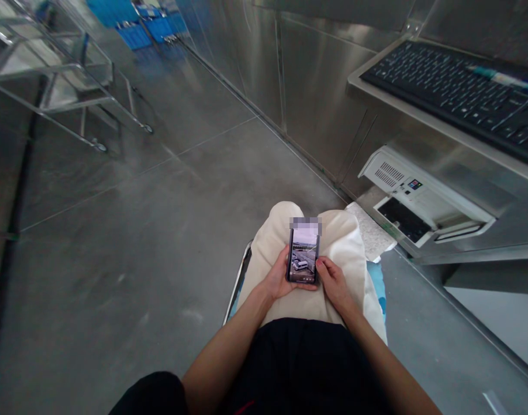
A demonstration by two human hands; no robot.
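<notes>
So the person's sitting with a phone [303,257] upright over their lap, screen lit. Left hand [278,280] wraps its left edge, right hand [334,283] curls against the right edge, thumb by the screen. Keyboard [454,86] sits on a steel shelf off right, printer-ish box [419,199] below it.
</notes>
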